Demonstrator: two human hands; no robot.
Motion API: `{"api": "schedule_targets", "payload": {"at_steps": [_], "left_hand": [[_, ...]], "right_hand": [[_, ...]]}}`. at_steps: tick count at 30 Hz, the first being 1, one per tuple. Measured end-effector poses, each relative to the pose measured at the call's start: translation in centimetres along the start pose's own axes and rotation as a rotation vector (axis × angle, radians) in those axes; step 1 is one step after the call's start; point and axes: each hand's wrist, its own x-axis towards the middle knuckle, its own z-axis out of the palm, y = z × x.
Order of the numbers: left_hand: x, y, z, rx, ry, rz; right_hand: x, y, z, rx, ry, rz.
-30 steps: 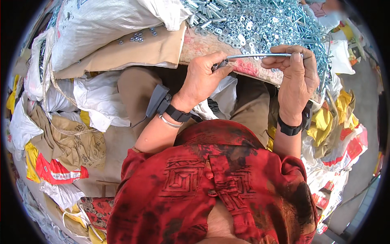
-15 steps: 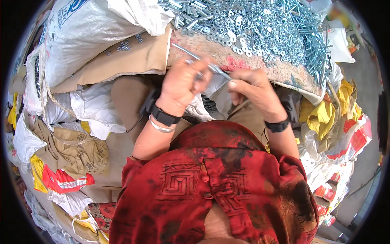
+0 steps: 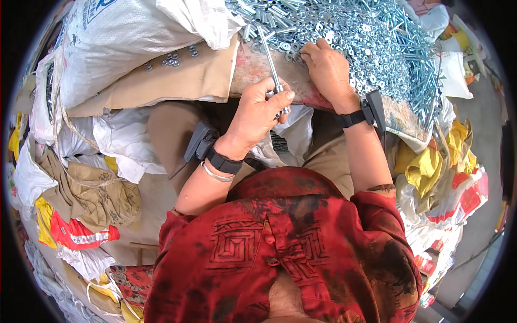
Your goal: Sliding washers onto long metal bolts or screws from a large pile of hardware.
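Observation:
My left hand point(image 3: 259, 112) is closed around a long thin metal bolt point(image 3: 269, 58), which points up and away from me. Small shiny metal pieces show between those fingers, too covered to name. At the near edge of a heap of loose washers point(image 3: 318, 27), my right hand point(image 3: 328, 70) has its fingers curled down and together. Whatever its fingertips pinch there is hidden.
Metal sleeves point(image 3: 274, 15) lie at the heap's left, and long bolts point(image 3: 420, 70) at its right. Several nuts point(image 3: 171, 60) rest on brown cardboard point(image 3: 202, 81) beside a full white sack point(image 3: 121, 48). Yellow bags point(image 3: 425, 167) hang at the right.
My right hand has let go of the bolt's near end and moved up to the washers. In my left hand the bolt has swung from slanting to nearly upright in the picture.

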Motion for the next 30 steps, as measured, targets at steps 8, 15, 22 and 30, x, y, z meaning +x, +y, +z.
{"api": "schedule_targets", "payload": {"at_steps": [8,15,22,30], "left_hand": [[0.2,0.5,-1.5,-0.072,0.045,-0.007],[0.0,0.8,-1.1,-0.079,0.049,-0.002],[0.6,-0.9,-2.5,0.770,-0.011,0.226],[-0.8,0.5,0.4,1.253,-0.003,0.405]], "right_hand": [[0.2,-0.2,-0.2,0.337,0.001,0.014],[-0.2,-2.7,0.6,-0.088,-0.113,-0.001],[-1.4,-2.0,-2.7,0.864,-0.024,0.349],[-5.4,0.0,-8.8,1.291,-0.027,0.366]]}}
